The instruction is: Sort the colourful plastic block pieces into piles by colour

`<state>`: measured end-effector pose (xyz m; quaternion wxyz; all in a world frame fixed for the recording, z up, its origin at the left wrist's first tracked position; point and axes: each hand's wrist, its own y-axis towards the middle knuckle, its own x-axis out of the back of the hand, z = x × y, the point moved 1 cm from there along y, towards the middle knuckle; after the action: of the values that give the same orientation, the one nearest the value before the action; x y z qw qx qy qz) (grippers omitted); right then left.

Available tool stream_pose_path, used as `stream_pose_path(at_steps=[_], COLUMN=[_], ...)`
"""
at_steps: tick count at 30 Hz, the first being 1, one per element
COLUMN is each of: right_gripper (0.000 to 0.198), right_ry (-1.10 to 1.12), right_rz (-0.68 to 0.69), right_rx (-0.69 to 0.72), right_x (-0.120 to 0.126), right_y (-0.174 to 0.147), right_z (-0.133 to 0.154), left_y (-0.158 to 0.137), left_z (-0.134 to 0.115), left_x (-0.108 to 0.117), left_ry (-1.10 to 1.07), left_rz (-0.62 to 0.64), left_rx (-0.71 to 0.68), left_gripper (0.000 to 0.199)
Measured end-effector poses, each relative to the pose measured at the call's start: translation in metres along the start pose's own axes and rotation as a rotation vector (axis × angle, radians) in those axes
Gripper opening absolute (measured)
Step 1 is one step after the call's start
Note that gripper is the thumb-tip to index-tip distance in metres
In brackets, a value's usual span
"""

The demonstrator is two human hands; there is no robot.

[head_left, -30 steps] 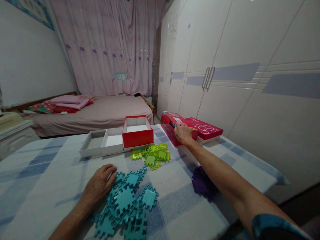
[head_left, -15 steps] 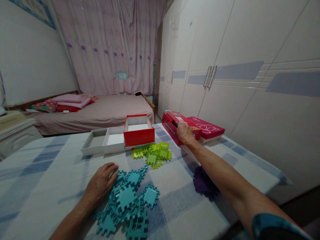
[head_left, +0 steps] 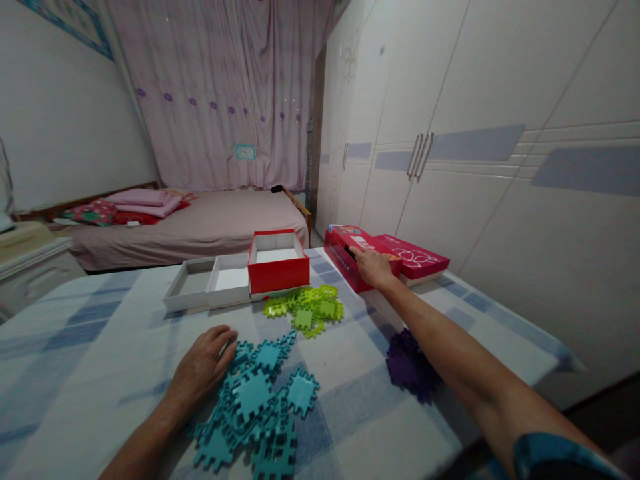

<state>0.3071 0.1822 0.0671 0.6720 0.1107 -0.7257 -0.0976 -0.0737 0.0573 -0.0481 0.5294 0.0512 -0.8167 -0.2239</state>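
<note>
1. Left hand (head_left: pixel 204 361) lies loosely open, at ten o'clock beside the teal pieces (head_left: pixel 253 395).
2. Right hand (head_left: pixel 376 268) touches the printed red box (head_left: pixel 346 264), one o'clock from them; I can't tell whether it grips.

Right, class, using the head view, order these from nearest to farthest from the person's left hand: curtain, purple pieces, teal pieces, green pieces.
From the left hand:
1. teal pieces, just to its right
2. green pieces, ahead and to the right
3. purple pieces, far over to the right
4. curtain, beyond the table and bed
</note>
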Motion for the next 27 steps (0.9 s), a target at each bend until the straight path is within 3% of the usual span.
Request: stream_pose_path(at_steps=[5,9,23,27], right_gripper=[0.057,0.055,0.053,0.052], right_ry=[-0.058,-0.128,-0.162,-0.102], right_rz=[-0.071,-0.136,-0.152,-0.276], right_rx=[0.024,0.018,0.107,0.185], right_x=[-0.020,-0.028,-0.012,0.000], right_y=[-0.008,-0.015,-0.048,-0.052], right_z=[0.000,0.005,-0.011,0.000], left_y=[0.000,-0.001,-0.001,0.000], left_z=[0.003,0.007,0.003,-0.002], left_x=[-0.002,-0.005,-0.003,0.000], left_ry=[0.022,0.017,-0.006,0.003], left_rz=[0.001,-0.015,-0.007,0.009], left_rx=[-0.005,-0.013,-0.011,0.003], left_gripper=[0.043,0.041,0.043,0.043])
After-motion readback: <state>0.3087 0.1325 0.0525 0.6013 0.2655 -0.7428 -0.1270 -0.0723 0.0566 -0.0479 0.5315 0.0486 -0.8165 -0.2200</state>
